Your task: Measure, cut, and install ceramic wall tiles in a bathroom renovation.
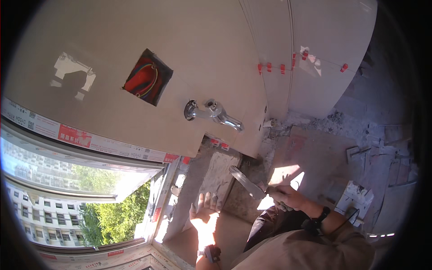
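Observation:
My right hand [286, 198] is closed around the handle of a trowel [246, 182]. Its narrow blade, smeared with grey-white material, points up and left toward the bare wall strip. My left hand [205, 213] is sunlit and holds nothing, its fingers stretched out and apart. Beyond those fingers lies a rough cement strip [219, 170] below the tiled wall; whether they touch it I cannot tell. A chrome tap [216, 113] sticks out of the wall tile [198, 54] above both hands.
A square cut-out [149, 77] with coloured wires opens in the wall tile. Red tile clips [269, 67] sit along the joints. An open window [67, 171] is at left. Rubble [335, 118], a board [310, 150] and a white, dirty box-like piece [355, 200] lie at right.

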